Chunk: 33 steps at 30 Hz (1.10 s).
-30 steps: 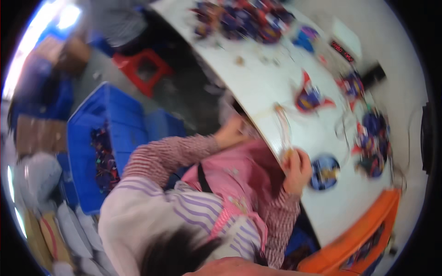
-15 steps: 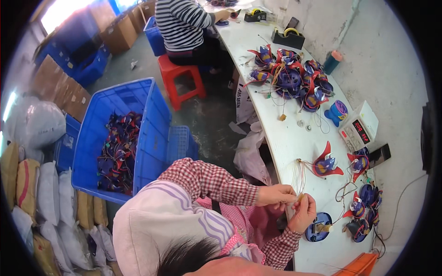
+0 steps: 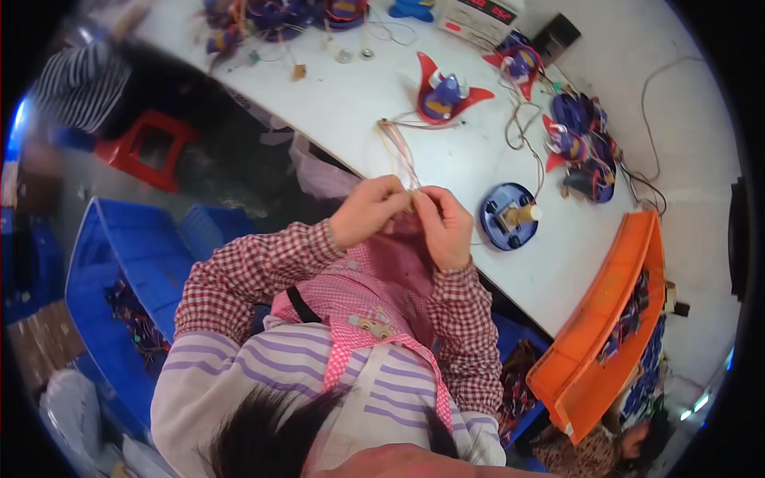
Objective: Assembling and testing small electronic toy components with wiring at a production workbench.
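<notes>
My left hand (image 3: 368,212) and my right hand (image 3: 448,227) meet at the table's front edge, fingertips closed together. Between them they pinch the ends of several thin, light-coloured wires (image 3: 403,156); the exact spot they grip is small and partly covered by the fingers. The wires run back onto the table beside a purple and yellow toy figure (image 3: 446,99) with red wing-like parts. Right of my right hand lies a round dark-blue base (image 3: 492,226), with a small board and a pale cylinder on it.
More toy figures (image 3: 564,145) with wires sit at the right, others at far left. A white meter box (image 3: 476,22) with a red display stands at the back. An orange bin (image 3: 586,327) leans near right; a blue crate (image 3: 119,247) stands left. A person in stripes (image 3: 84,84) sits beyond.
My view has turned, so the table and hands appear shifted left and upward, and more of the orange bin shows. Both hands still pinch the wires close together.
</notes>
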Each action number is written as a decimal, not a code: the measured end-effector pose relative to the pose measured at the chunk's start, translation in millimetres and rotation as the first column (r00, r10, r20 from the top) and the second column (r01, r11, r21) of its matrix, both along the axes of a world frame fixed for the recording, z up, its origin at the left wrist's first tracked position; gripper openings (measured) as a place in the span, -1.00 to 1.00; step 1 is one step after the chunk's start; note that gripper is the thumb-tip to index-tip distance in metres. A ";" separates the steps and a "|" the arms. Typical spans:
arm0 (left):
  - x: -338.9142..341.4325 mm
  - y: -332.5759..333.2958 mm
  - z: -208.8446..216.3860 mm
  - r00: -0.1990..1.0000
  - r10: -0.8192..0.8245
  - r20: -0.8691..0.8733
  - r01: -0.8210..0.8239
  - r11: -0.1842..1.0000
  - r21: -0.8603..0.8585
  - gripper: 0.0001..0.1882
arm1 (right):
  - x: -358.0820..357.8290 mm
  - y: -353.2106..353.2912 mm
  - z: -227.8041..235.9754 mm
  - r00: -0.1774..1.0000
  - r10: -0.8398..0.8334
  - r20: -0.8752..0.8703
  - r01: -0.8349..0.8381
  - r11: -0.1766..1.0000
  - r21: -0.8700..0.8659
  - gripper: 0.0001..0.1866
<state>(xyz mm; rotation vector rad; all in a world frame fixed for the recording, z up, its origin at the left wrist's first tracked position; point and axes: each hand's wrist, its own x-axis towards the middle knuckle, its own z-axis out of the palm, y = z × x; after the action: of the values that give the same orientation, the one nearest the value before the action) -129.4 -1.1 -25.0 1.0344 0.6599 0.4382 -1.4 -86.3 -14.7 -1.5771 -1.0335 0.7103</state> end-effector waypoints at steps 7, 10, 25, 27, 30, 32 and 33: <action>-6.0 4.3 -3.4 0.999 -0.008 -0.040 0.008 1.000 -0.004 -0.86 | 16.2 18.4 17.2 0.987 -0.005 -0.161 -0.018 0.990 -0.143 -0.84; -10.3 2.6 -4.8 0.999 -0.010 -0.045 0.010 1.000 -0.008 -0.84 | 20.2 49.0 14.7 0.969 0.008 0.248 -0.014 1.000 0.024 -0.72; -18.8 -0.8 -4.5 0.996 -0.067 0.067 0.070 0.997 -0.044 -0.88 | 16.4 135.6 -27.7 0.451 0.158 0.879 -0.164 0.982 -0.092 -0.75; -19.1 1.1 -5.3 0.992 -0.050 0.112 0.061 0.993 -0.098 -0.90 | 17.6 137.6 -30.1 0.358 0.109 0.927 -0.195 0.980 -0.040 -0.80; -18.7 3.4 -5.9 0.989 -0.060 0.139 0.081 0.985 -0.150 -0.91 | 19.5 139.6 -33.0 0.295 0.066 0.953 -0.197 0.980 -0.007 -0.85; -18.4 4.6 -5.5 0.991 -0.063 0.121 0.086 0.978 -0.192 -0.92 | 19.7 140.7 -35.0 0.286 0.036 0.958 -0.208 0.978 0.025 -0.88; -18.2 4.9 -5.1 0.993 -0.054 0.110 0.077 0.971 -0.226 -0.91 | 19.6 141.0 -36.0 0.281 0.033 0.959 -0.208 0.978 0.027 -0.90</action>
<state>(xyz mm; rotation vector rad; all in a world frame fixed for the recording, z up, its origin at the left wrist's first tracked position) -147.5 3.9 -30.1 0.8061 0.5681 0.3458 18.2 54.7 -50.7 -1.7742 -2.0624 -0.4138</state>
